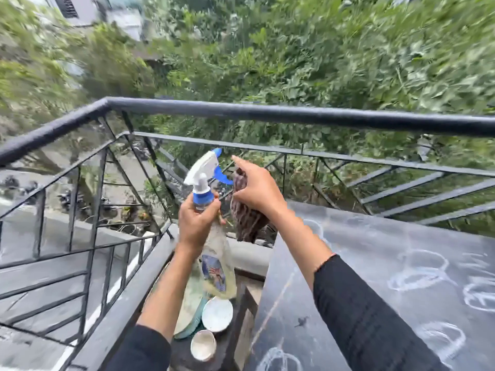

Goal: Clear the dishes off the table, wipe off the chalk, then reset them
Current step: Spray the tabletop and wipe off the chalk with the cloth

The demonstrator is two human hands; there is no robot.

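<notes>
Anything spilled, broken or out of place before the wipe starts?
No spills or damage visible. Chalk rings still mark the dark table. The dishes sit stacked on a low surface beside it, some tilted on edge, blurred.

Both arms raised, left hand (197, 223) and right hand (258, 190) clenched.

We see a black railing (267, 113) bounding the balcony, its top bar over thinner diagonal struts. Beyond it we find blurred green foliage (334, 57). At upper left we note a pale building (117, 14) behind the leaves.
</notes>
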